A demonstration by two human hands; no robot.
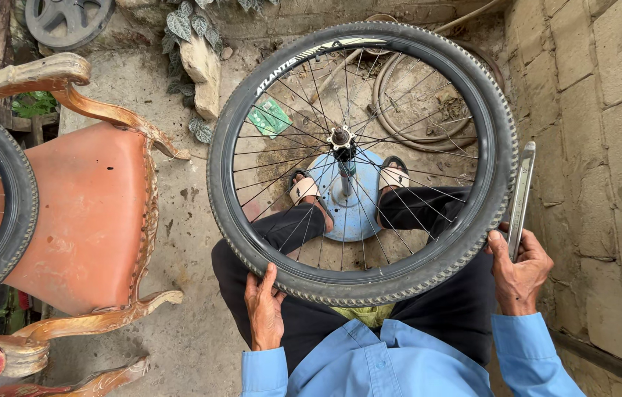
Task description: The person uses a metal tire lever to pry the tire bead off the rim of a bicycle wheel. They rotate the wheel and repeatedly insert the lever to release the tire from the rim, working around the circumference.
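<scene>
A spoked bicycle wheel with a black knobbly tyre (252, 242) lies flat on a blue stand (355, 217) between my knees. My left hand (264, 309) rests on the near rim of the tyre, fingers laid against the tread. At the tyre's right side my right hand (520, 276) grips a flat metal tyre lever (522, 191), which points away from me along the tyre's outer edge. My thumb presses on the tread. I sit with sandalled feet on either side of the stand's post.
An orange-seated wooden armchair (83, 213) stands to the left, with another black tyre (13, 213) leaning over it. A stone block wall (605, 147) runs along the right. A loose tyre ring (414, 110) and a black wheel disc (68, 18) lie further off.
</scene>
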